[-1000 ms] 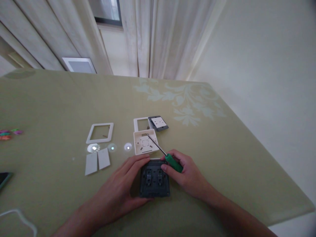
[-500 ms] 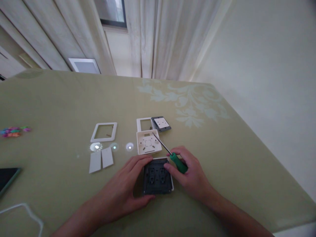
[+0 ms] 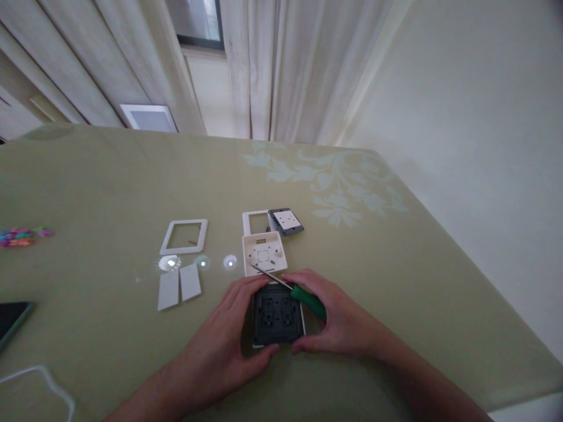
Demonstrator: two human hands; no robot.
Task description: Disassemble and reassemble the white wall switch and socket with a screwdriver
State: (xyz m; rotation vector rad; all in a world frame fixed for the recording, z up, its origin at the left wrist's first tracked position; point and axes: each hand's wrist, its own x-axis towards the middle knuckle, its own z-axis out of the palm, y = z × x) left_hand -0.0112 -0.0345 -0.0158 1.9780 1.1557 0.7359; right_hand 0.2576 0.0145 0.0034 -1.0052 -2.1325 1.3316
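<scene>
A dark grey switch module (image 3: 277, 313) in a white frame lies on the green table near me. My left hand (image 3: 229, 340) grips its left side, thumb at the near edge and fingers at the far edge. My right hand (image 3: 334, 319) holds a green-handled screwdriver (image 3: 308, 299) and also clasps the module's right side. The screwdriver's metal shaft points left over the module's far edge. Just beyond sits a white back box (image 3: 264, 253).
Farther out lie a white square frame (image 3: 183, 237), two white rocker plates (image 3: 179, 288), another white frame (image 3: 255, 221) and a grey module with a white face (image 3: 285, 221). Colourful bits (image 3: 24, 236) and a dark device (image 3: 11, 316) sit at the left. A white cord (image 3: 39, 381) lies near left.
My right hand has closed round the module's right side, thumb now at its near edge. The screwdriver has swung from pointing away over the back box to lying leftward across the module's top.
</scene>
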